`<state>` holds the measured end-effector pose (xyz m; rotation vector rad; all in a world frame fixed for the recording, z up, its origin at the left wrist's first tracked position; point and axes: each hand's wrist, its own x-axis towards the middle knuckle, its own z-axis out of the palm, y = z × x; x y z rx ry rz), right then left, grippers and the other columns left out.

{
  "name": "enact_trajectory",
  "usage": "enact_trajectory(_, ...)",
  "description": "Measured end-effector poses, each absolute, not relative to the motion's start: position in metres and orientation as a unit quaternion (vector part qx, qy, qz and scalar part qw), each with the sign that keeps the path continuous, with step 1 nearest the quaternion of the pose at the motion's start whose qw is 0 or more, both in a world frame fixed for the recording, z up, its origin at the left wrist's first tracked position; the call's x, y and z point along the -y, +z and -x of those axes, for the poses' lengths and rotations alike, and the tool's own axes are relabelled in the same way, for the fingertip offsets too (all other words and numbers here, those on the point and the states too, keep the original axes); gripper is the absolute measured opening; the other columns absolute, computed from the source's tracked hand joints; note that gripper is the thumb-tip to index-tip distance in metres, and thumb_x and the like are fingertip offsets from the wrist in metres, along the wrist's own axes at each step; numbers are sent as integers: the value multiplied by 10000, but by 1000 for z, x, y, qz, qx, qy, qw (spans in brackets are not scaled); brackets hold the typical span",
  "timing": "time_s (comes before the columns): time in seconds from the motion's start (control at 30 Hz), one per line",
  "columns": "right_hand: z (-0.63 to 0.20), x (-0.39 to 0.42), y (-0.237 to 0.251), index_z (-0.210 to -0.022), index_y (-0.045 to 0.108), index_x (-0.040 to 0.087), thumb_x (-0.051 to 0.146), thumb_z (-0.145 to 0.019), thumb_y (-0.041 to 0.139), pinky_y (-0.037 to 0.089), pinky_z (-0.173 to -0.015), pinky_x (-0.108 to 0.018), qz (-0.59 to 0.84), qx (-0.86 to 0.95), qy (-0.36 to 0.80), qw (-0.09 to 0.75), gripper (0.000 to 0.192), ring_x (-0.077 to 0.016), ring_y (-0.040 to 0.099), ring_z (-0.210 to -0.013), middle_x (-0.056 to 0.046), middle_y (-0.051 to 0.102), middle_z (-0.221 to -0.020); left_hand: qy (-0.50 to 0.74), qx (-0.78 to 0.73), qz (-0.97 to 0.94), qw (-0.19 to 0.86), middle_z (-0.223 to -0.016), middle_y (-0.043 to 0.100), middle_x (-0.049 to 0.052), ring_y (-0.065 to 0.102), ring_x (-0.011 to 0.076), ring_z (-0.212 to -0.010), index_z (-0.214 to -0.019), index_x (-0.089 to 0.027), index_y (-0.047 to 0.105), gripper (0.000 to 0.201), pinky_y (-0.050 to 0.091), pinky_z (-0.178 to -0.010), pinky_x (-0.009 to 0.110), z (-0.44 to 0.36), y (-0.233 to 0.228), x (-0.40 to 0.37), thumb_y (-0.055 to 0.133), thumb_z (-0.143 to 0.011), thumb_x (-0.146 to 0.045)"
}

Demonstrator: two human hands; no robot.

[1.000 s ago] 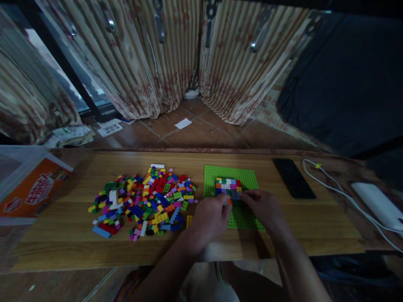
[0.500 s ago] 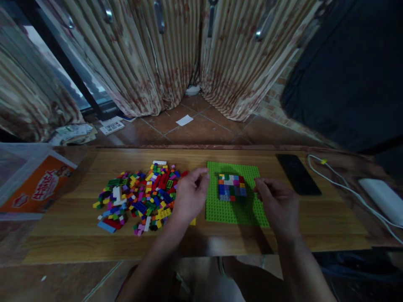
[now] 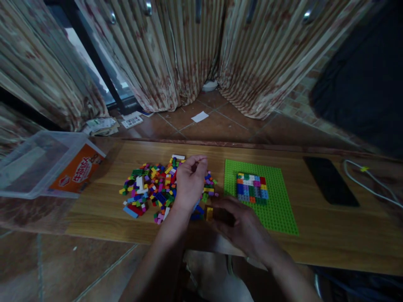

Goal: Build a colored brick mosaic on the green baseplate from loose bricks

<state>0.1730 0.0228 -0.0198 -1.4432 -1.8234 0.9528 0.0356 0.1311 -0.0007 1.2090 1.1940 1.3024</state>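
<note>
Wooden table [image 3: 315, 235], dim light. We count one green baseplate [image 3: 277, 209] with one block of stacked bricks [image 3: 251, 188] pressed on its far half. One loose brick pile [image 3: 151, 188] lies left of the baseplate; pieces too many and too small to count. One yellow brick [image 3: 209, 213] sits apart at the pile's near right edge. We see two hands. The left hand [image 3: 189, 182] hovers over the pile's right side, fingers curled with thumb and forefinger pinched; we cannot tell if anything is in them. The right hand [image 3: 242, 224] lies low beside the yellow brick, fingers spread, holding nothing. One clear plastic bin [image 3: 37, 167] at left, tipped; contents unclear. One black phone [image 3: 330, 180], one white cable [image 3: 368, 184].
</note>
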Motion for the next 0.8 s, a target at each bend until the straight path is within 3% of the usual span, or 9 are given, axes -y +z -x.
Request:
enact_trajectory(0.17,-166,-24,-27,-1215,597,254,120,-749,675,467,-1033,-422,549,723,328,264,491,-235,534,-1252,-65,576,-1307,527,-496,-505,471,-591,540,-39,459,88,-543,-887,-142,701,219,364,-525,197,-31,0,-132,591,-824,-319)
enact_trajectory(0.33,-158,-26,-28,-1168,622,214,34,-729,622,478,-1029,-414,552,742,295,241,474,-249,526,-1263,-74,635,-1207,524,-501,-495,479,-603,546,-37,459,87,-545,-903,-137,695,215,371,-534,199,-30,2,-130,599,-822,-312)
enact_trajectory(0.6,-155,-25,-24,-1157,627,231,176,-809,650,538,-892,-364,579,712,252,306,353,-215,625,-1060,-73,637,-1137,505,-504,-505,485,-612,553,-35,463,87,-554,-918,-133,699,226,373,-533,194,-30,6,-128,616,-818,-318)
enact_trajectory(0.8,-186,-21,-11,-993,677,210,353,-859,646,523,-741,-327,680,614,171,364,199,-187,640,-828,-56,659,-945,455,-473,-564,501,-671,597,-23,534,98,-607,-942,-143,696,216,423,-575,193,-35,-2,-124,613,-832,-309)
